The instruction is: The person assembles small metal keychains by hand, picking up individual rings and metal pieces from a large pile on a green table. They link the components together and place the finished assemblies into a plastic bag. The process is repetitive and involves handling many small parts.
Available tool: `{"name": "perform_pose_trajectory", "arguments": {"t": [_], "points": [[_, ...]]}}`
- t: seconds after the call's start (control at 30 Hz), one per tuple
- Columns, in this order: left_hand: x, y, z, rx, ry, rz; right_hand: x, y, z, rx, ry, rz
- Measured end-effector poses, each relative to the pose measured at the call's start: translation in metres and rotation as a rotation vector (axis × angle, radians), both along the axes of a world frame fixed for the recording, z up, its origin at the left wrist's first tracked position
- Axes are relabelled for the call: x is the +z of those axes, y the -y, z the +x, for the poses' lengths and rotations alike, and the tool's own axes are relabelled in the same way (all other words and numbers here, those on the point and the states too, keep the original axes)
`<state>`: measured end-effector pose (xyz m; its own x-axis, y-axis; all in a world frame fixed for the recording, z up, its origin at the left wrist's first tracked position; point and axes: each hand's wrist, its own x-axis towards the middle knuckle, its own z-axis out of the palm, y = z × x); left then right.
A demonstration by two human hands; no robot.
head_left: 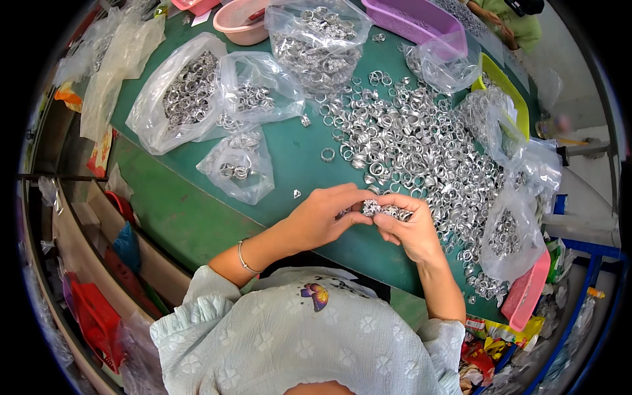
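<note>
My left hand (327,212) and my right hand (413,229) meet at the near edge of a large heap of silver rings (411,131). Between my fingertips sits a ring with a chunky, studded face (370,208), and both hands pinch at it. More silver rings (397,212) lie gathered in the curled fingers of my right hand. Something silvery also shows inside my left fingers, partly hidden. One loose ring (327,155) lies apart, left of the heap, and a small silver piece (297,193) rests near my left hand.
Clear plastic bags of rings (191,92) stand on the green table (289,148) at the left and back. A purple basket (421,23), a yellow-green basket (520,105) and a pink basket (526,289) border the heap. Another person (517,26) is at the far right. Open drawers (118,250) flank my left.
</note>
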<state>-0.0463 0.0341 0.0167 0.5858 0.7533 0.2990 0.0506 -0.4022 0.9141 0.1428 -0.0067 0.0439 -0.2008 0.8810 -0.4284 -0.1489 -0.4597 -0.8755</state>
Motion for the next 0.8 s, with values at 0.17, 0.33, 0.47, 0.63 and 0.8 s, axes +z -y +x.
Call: {"name": "perform_pose_trajectory", "arguments": {"t": [0.17, 0.33, 0.47, 0.63, 0.8], "points": [[0.005, -0.006, -0.005, -0.062, 0.016, -0.044, 0.003, 0.001, 0.003, 0.059, 0.206, 0.077], [0.011, -0.025, -0.027, 0.057, 0.157, -0.457, -0.005, -0.001, 0.023, -0.045, 0.131, -0.03], [-0.006, -0.021, -0.01, 0.096, 0.131, -0.643, -0.031, -0.005, 0.02, -0.091, 0.673, 0.419], [-0.026, -0.018, -0.004, 0.172, 0.045, -0.488, -0.036, -0.014, 0.017, -0.166, 0.824, 0.452], [-0.029, -0.006, 0.009, 0.227, -0.069, -0.226, -0.023, -0.011, -0.013, -0.095, 0.435, 0.231]]}}
